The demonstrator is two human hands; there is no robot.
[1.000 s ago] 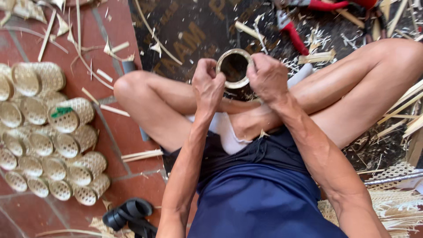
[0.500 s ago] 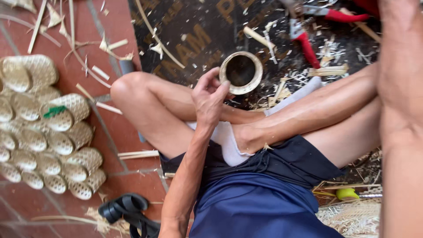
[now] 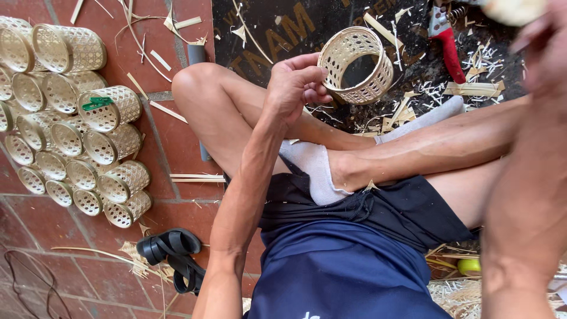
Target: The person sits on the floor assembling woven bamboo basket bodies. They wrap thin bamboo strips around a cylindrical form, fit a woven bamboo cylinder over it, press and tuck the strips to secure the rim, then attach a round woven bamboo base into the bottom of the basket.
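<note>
My left hand [image 3: 298, 82] grips the rim of a small woven bamboo cylinder [image 3: 355, 65] and holds it tilted just above my crossed legs, over a dark mat [image 3: 266, 35]. The cylinder's open end faces up and to the right, and its lattice side shows. My right hand [image 3: 540, 53] is raised close to the camera at the top right and is blurred. A pale object [image 3: 514, 9] shows at its fingertips, but the grip is unclear.
Several finished woven cylinders [image 3: 88, 136] lie stacked on the red tile floor at the left. Red-handled cutters [image 3: 449, 41] and bamboo scraps [image 3: 472, 88] lie on the mat. Black sandals [image 3: 171, 254] sit near my left elbow. Loose bamboo strips [image 3: 195, 177] are scattered about.
My right hand has let go of the cylinder and risen toward the camera. My left hand keeps hold of the cylinder, which has tilted to show its side.
</note>
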